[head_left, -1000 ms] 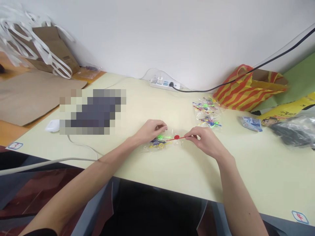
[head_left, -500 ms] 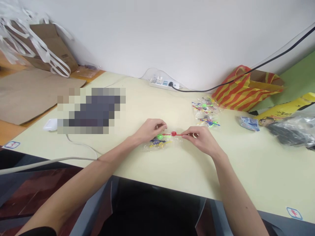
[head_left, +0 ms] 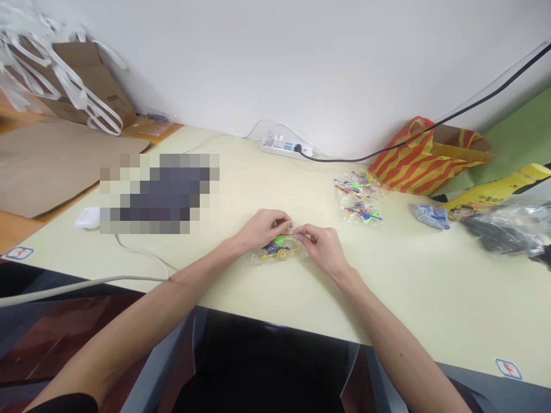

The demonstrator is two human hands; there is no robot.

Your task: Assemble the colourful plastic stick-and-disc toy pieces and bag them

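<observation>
A small clear plastic bag [head_left: 278, 251] with green, blue and yellow toy parts lies on the pale yellow table [head_left: 451, 287] in front of me. My left hand [head_left: 260, 228] pinches the bag's upper left edge with closed fingers. My right hand [head_left: 322, 248] is closed at the bag's right end, fingertips pressed on the plastic. The red stick seen earlier is hidden, either under my right hand or inside the bag. Both forearms reach in from the near edge.
More clear bags of coloured toy parts [head_left: 357, 198] lie further right. Behind them stands a red and yellow striped bag [head_left: 424, 158]. A white power strip [head_left: 286, 148] with a black cable sits by the wall. A white mouse [head_left: 88, 218] lies left; black plastic [head_left: 508, 232] far right.
My right hand has moved left to the bag, bringing the red stick with its round disc in until it no longer shows. My left hand has stayed pinched on the bag.
</observation>
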